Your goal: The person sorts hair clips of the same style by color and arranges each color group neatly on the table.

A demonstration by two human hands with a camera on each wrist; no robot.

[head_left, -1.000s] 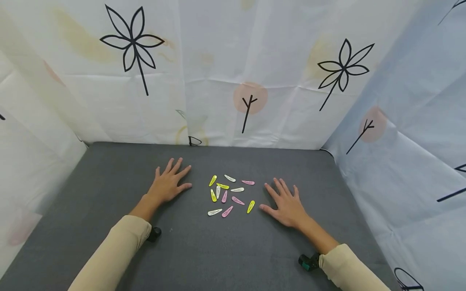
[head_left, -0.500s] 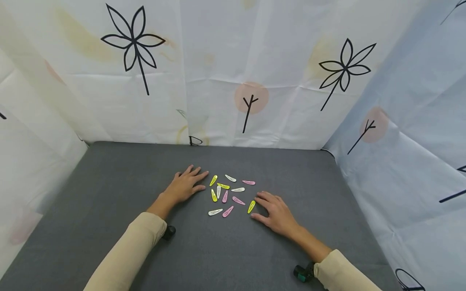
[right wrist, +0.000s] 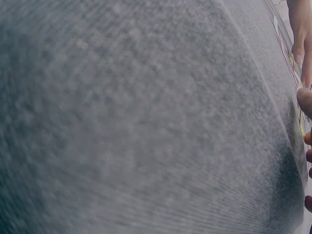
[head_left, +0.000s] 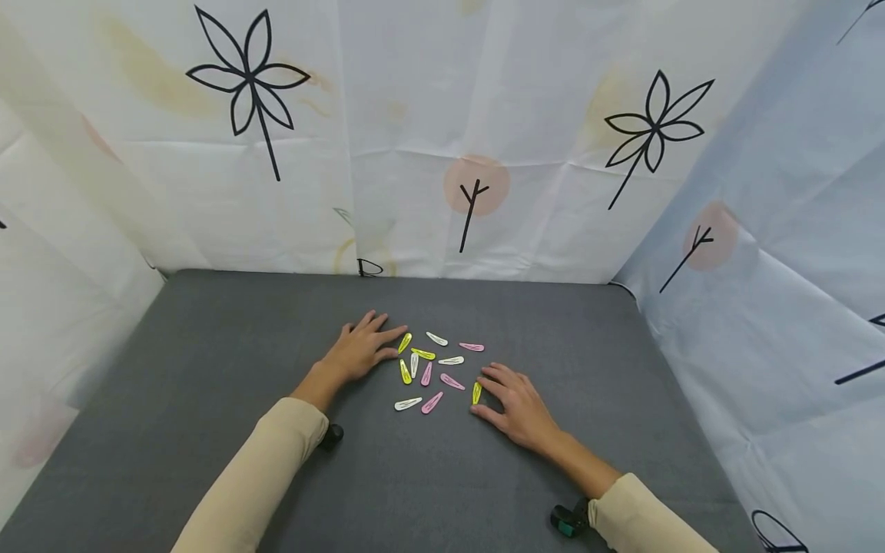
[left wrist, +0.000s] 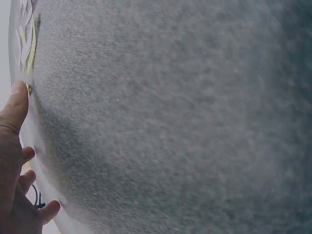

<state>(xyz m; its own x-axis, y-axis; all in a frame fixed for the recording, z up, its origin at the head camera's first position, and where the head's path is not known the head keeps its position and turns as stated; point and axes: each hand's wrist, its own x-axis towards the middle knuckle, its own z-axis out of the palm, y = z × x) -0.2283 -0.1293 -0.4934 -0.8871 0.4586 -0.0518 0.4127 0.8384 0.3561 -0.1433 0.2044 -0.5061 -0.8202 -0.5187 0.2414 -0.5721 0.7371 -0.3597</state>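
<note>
Several snap hair clips in yellow, white and pink lie scattered on the grey table. In the head view, my left hand has its fingers spread, thumb and index fingertip at the two ends of a yellow hair clip. Across the group, my right hand has thumb and index fingertip at either end of another yellow hair clip, the index partly over its top. Both clips still lie on the table. The left wrist view shows the left thumb near the clips; the right wrist view catches only fingertips.
Between the hands lie a pink clip, a white clip and several more. The grey tabletop extends around them. A white printed cloth hangs behind the far edge, with more cloth at both sides.
Both hands have moved inward to the clips, the left going right and the right going left. Their spread fingers have drawn closer around the outer yellow clips, which have barely moved.
</note>
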